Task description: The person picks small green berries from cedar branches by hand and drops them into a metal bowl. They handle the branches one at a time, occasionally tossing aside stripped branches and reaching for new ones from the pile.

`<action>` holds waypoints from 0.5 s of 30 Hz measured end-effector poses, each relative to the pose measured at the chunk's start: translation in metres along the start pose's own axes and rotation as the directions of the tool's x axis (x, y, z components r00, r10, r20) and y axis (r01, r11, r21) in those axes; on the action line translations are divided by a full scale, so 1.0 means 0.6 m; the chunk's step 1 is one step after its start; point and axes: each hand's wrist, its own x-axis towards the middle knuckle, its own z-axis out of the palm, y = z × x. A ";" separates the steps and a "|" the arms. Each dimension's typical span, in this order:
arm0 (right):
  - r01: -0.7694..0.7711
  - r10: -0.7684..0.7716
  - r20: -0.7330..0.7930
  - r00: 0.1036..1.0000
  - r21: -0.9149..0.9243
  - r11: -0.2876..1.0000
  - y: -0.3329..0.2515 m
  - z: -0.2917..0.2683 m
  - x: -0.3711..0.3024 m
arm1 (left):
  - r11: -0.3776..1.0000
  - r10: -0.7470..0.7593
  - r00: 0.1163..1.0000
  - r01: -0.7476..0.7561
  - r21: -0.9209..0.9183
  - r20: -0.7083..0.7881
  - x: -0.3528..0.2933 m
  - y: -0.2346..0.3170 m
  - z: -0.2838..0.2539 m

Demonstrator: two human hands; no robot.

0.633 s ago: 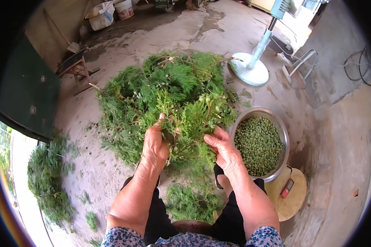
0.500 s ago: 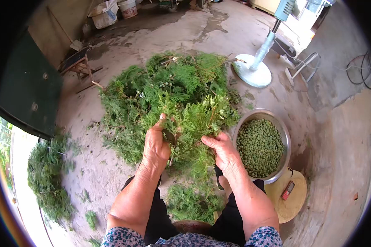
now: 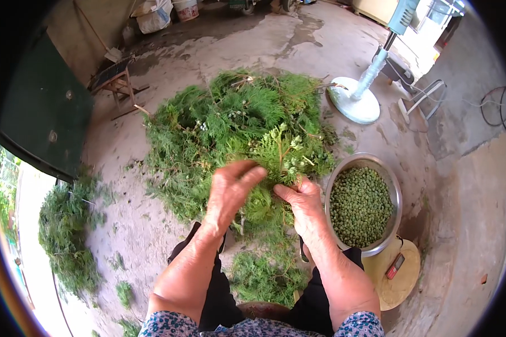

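Observation:
My right hand (image 3: 305,205) pinches a leafy evergreen sprig (image 3: 281,150) between thumb and fingers. Pale green cones cluster toward the sprig's top. My left hand (image 3: 233,188) hovers just left of it, fingers stretched out and slightly blurred, with nothing visible in them. Beneath and beyond both hands spreads a big heap of cut evergreen branches (image 3: 185,129), some bearing bluish cones. To the right of my right hand stands a steel basin (image 3: 397,194) holding many small green cones (image 3: 360,208).
A round yellowish stool top (image 3: 407,281) carries a red phone (image 3: 395,266). Beyond the basin is a fan's white base (image 3: 365,112). More greenery lies in a pile (image 3: 67,241) at left and between my feet (image 3: 267,275). A wooden chair (image 3: 118,84) stands far left.
My left hand has let go of the greenery and swung right toward my right hand, its fingers now extended. The sprig in my right hand stands more upright. The view has shifted slightly.

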 end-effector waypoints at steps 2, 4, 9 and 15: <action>0.090 -0.086 0.068 0.994 -0.049 0.995 0.004 0.009 0.000 | 0.981 -0.106 0.989 0.120 -0.150 0.101 0.006 -0.026 0.014; 0.070 -0.062 0.089 0.994 -0.093 0.993 0.006 0.016 -0.003 | 0.961 -0.125 0.983 0.152 -0.229 0.131 0.011 -0.033 0.014; 0.078 -0.049 0.147 0.988 -0.201 0.976 0.004 0.008 0.001 | 0.796 -0.248 0.944 0.328 -0.509 0.220 0.009 -0.023 0.022; 0.476 -0.568 -0.073 0.820 -0.467 0.746 -0.036 -0.028 0.017 | 0.802 -0.124 0.982 0.184 -0.568 0.144 0.007 -0.011 0.019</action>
